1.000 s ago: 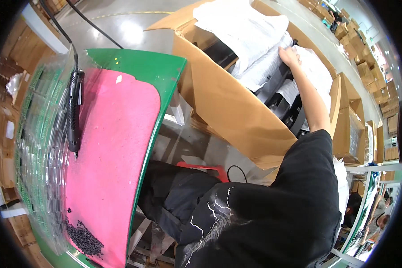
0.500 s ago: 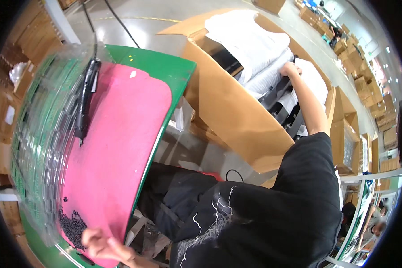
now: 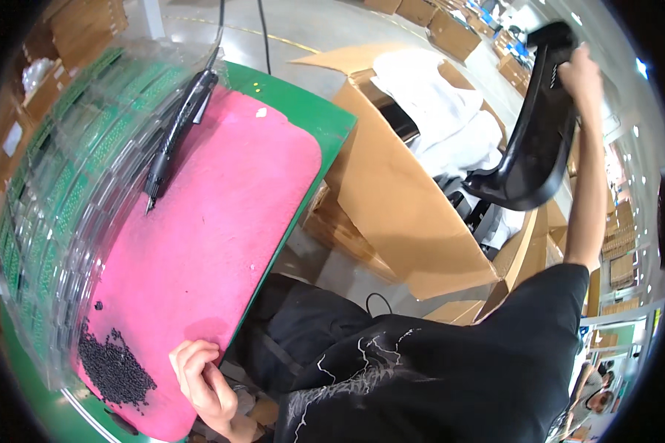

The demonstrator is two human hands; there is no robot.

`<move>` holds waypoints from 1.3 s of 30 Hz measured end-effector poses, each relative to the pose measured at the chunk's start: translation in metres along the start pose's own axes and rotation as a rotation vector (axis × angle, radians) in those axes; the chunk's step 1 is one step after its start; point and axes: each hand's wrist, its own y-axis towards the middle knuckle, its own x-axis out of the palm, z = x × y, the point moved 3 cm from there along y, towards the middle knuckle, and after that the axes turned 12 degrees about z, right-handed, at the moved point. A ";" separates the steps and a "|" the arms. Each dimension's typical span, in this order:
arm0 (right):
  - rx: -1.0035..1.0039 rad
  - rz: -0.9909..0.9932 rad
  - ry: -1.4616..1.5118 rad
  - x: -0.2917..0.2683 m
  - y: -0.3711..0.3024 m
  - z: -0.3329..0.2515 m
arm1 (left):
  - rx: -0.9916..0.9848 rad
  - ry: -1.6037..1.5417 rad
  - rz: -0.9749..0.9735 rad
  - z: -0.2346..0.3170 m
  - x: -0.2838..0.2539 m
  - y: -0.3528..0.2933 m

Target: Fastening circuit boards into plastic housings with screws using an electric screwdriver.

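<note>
My right hand [image 3: 584, 80], raised at the upper right, grips a long black curved plastic part [image 3: 528, 148] by its upper end. The part hangs tilted over the open cardboard box [image 3: 399, 199], its lower end near the box's contents. My left hand [image 3: 205, 380] is at the near edge of the pink mat [image 3: 222, 214], fingers curled in. Whatever it may hold is hidden. To its left lies a pile of small black pieces [image 3: 116, 369], which look like screws. A black electric screwdriver [image 3: 176, 140] with a cable lies at the mat's far left.
Clear plastic trays [image 3: 74, 199] line the left of the green table [image 3: 303, 103]. White wrapping [image 3: 451, 111] and more black parts [image 3: 480, 221] fill the box. Cartons [image 3: 451, 33] stand on the floor beyond. A person [image 3: 597, 395] is far off at the lower right.
My right hand has lifted the black part up and right out of the box. My left hand has moved right from beside the black pile to the mat's near edge.
</note>
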 end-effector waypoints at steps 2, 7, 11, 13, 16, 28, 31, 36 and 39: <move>-0.124 0.195 0.274 -0.061 0.001 -0.024 | -0.022 -0.001 0.041 0.003 -0.001 0.000; -0.558 0.347 0.739 -0.079 -0.006 -0.075 | -0.029 -0.142 0.184 -0.002 -0.007 0.003; -0.757 -0.079 1.308 -0.072 -0.084 -0.195 | -0.030 -0.113 0.360 0.003 -0.021 0.006; -0.971 -0.349 1.507 -0.111 -0.131 -0.248 | -0.033 -0.090 0.419 0.004 -0.029 0.008; -1.385 -0.373 1.536 -0.167 -0.186 -0.314 | 0.027 0.098 0.338 0.018 -0.044 0.031; -1.252 0.324 1.919 -0.314 -0.231 -0.459 | 0.123 0.492 -0.145 -0.074 -0.023 0.094; -1.252 0.119 2.045 -0.357 -0.243 -0.508 | 0.213 0.598 -0.052 -0.074 -0.021 0.092; -1.351 0.181 2.041 -0.444 -0.295 -0.596 | 0.197 0.630 -0.027 -0.086 -0.039 0.089; -1.333 0.094 1.885 -0.471 -0.315 -0.633 | 0.192 0.661 -0.026 -0.091 -0.050 0.090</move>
